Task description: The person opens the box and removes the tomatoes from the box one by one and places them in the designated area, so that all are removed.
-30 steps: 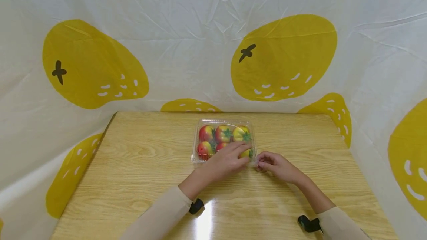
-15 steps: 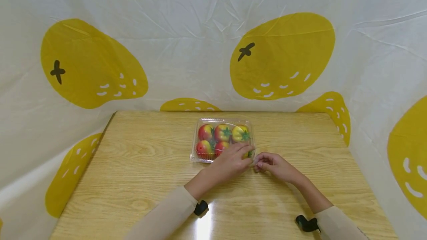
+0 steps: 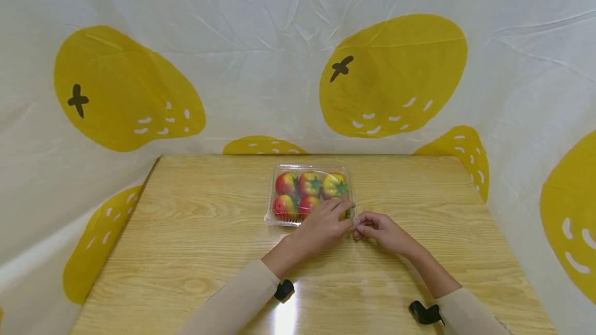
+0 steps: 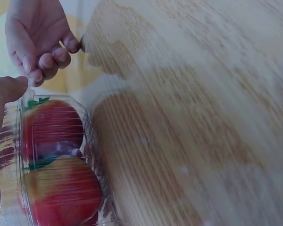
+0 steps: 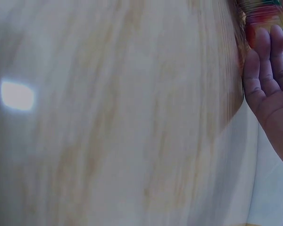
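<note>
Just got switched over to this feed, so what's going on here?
Two bare hands are working at one corner of a clear plastic box on a wooden table. The left hand rests over the near right part of the box, partly covering the red and yellow fruit inside. The right hand pinches at the near right corner. The fruit sits in two rows inside; whether that corner is fastened is hard to tell.
</note>
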